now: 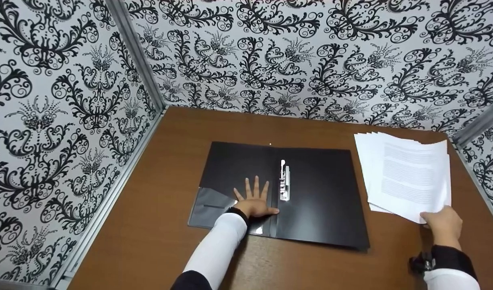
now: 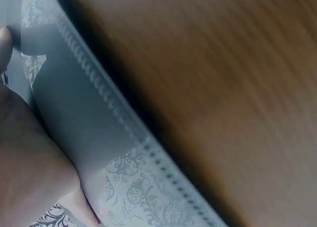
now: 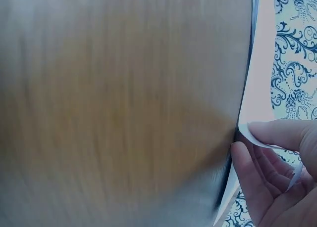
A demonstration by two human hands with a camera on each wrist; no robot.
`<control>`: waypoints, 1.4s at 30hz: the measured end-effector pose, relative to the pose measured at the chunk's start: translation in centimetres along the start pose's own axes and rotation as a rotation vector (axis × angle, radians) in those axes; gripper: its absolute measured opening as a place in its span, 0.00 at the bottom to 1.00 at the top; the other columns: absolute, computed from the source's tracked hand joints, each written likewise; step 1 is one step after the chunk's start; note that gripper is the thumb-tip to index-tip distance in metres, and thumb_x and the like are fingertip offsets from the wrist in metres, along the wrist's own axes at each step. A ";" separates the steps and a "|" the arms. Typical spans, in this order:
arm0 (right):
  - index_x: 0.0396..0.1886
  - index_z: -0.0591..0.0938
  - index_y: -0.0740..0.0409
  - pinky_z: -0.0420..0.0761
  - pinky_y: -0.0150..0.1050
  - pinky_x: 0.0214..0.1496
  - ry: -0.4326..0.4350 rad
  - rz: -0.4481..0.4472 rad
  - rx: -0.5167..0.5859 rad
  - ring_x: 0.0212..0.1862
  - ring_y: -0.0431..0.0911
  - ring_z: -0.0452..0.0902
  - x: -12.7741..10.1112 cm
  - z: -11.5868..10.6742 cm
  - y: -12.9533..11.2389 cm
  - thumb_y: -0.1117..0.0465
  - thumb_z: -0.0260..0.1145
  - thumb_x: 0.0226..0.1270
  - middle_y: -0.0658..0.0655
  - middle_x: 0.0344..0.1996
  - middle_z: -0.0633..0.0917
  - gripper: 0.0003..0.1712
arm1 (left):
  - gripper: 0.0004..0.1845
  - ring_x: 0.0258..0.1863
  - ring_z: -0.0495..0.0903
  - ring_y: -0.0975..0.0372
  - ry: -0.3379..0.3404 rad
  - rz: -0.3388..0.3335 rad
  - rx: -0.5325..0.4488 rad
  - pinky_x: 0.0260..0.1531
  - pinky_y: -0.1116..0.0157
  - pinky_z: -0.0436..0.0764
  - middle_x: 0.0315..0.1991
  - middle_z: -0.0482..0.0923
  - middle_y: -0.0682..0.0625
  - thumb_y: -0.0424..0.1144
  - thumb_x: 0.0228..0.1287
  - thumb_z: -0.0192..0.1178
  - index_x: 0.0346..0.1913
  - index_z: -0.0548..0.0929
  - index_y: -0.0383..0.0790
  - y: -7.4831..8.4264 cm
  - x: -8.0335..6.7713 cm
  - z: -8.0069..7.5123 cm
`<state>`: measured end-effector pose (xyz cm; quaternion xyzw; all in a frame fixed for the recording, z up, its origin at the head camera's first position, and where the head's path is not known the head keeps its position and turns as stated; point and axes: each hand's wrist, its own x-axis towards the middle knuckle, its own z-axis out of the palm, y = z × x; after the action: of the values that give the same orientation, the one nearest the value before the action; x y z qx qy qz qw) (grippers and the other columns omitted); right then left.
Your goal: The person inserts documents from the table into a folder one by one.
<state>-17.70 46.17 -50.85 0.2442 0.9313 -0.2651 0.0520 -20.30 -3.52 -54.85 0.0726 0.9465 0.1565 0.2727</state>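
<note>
Here, a brown wood-grain tabletop (image 1: 157, 193) fills the scene, boxed in on the left, far and right sides by upright panels (image 1: 61, 104) covered in white paper with black scrolling ornament — pale metal strips (image 1: 135, 52) run up the corners where the panels meet and along the left foot. A black folder (image 1: 322, 193) lies open and flat near the middle of the tabletop, its spine running near to far, with a white metal clip (image 1: 285, 183) just right of the spine and a grey inner pocket (image 1: 210, 205) on the near left corner of the left cover. The left hand (image 1: 254, 201) rests palm down on that left cover, fingers straight and spread, beside the spine and the pocket; a white sleeve (image 1: 218, 249) leads back from it. To the right of the folder, apart from it, a fanned stack of printed white sheets (image 1: 407, 177) lies on the tabletop, reaching toward the far right corner. The right hand (image 1: 443, 225) is at the stack's near right corner — the right wrist view shows thumb and fingers (image 3: 277, 133) pinching the edge of the paper, lifted slightly off the wood. The left wrist view, blurred, shows the folder's glossy cover mirroring the patterned wall.
</note>
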 end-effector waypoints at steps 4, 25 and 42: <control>0.65 0.55 0.85 0.64 0.63 0.64 -0.016 0.037 0.057 0.60 0.78 0.58 -0.2 0.1 -0.1 0.59 0.55 0.62 0.88 0.60 0.61 0.41 | 0.56 0.71 0.10 0.46 0.004 0.007 -0.025 0.61 0.31 0.22 0.75 0.12 0.49 0.73 0.56 0.52 0.77 0.32 0.59 0.0 0.1 0.2; 0.68 0.60 0.70 0.77 0.21 0.32 0.147 0.127 0.621 0.29 0.28 0.73 -3.3 -1.1 -4.0 0.57 0.57 0.69 0.60 0.48 0.72 0.33 | 0.58 0.71 0.11 0.46 0.053 -0.001 -0.065 0.60 0.31 0.19 0.76 0.14 0.50 0.72 0.53 0.57 0.77 0.34 0.60 -0.4 0.9 0.7; 0.39 0.73 0.51 0.81 0.28 0.29 -0.060 -0.023 1.075 0.22 0.36 0.82 -9.3 1.1 -6.7 0.67 0.63 0.67 0.40 0.24 0.83 0.08 | 0.57 0.70 0.08 0.48 0.017 -0.014 -0.068 0.61 0.33 0.18 0.75 0.11 0.52 0.72 0.55 0.55 0.77 0.31 0.60 0.0 0.2 0.3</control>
<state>-12.87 36.70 -46.51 0.2184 0.6649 -0.7120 -0.0564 -20.36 -3.45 -55.19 0.0556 0.9434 0.1873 0.2680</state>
